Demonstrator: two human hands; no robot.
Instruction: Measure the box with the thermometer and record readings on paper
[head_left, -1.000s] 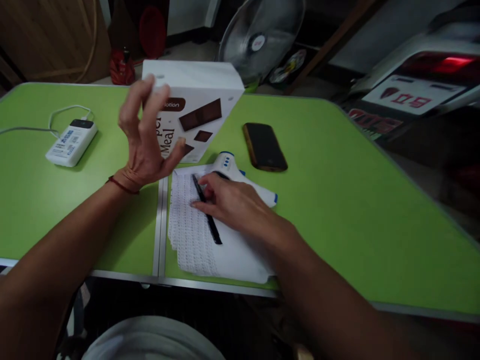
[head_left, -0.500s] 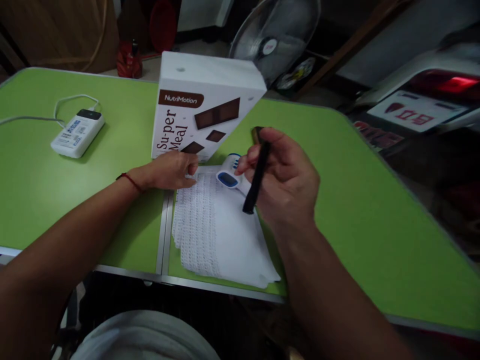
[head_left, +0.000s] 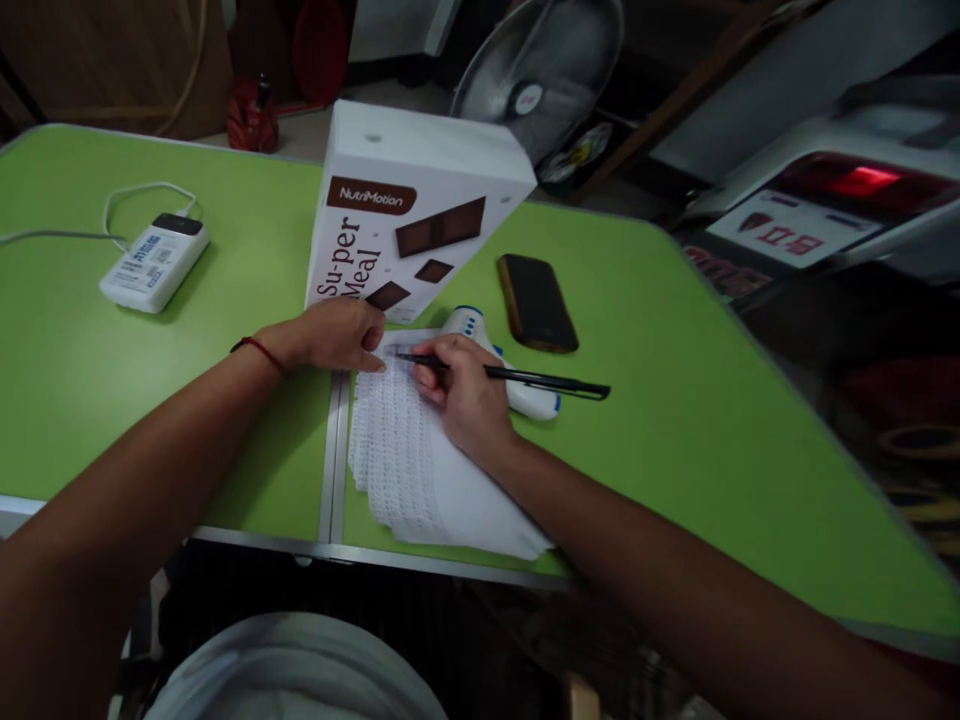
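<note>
My right hand point(head_left: 472, 395) is closed around a slim black pen point(head_left: 551, 380). The pen's tip points at the upper part of a stack of papers point(head_left: 405, 470) covered on its left side with rows of handwriting. My left hand point(head_left: 341, 335) rests at the upper left of the papers, fingers curled in and thumb on the sheet edge, holding nothing. Behind the papers stands a white box point(head_left: 420, 220) printed "Su-per Meal". A white and blue handheld thermometer-like device point(head_left: 534, 400) lies beside the papers, partly hidden by my right hand and the pen.
A dark smartphone point(head_left: 538, 303) lies right of the box on the green table point(head_left: 675, 420). At the left is a white power bank point(head_left: 155, 263) with a cable point(head_left: 64, 236) plugged in. Beyond the table stand a fan point(head_left: 536, 85) and a vehicle with a red light point(head_left: 862, 180).
My right hand has come down and left onto the papers, turning the pen so its tip points to the sheet. The smartphone now shows fully. My left hand has barely moved.
</note>
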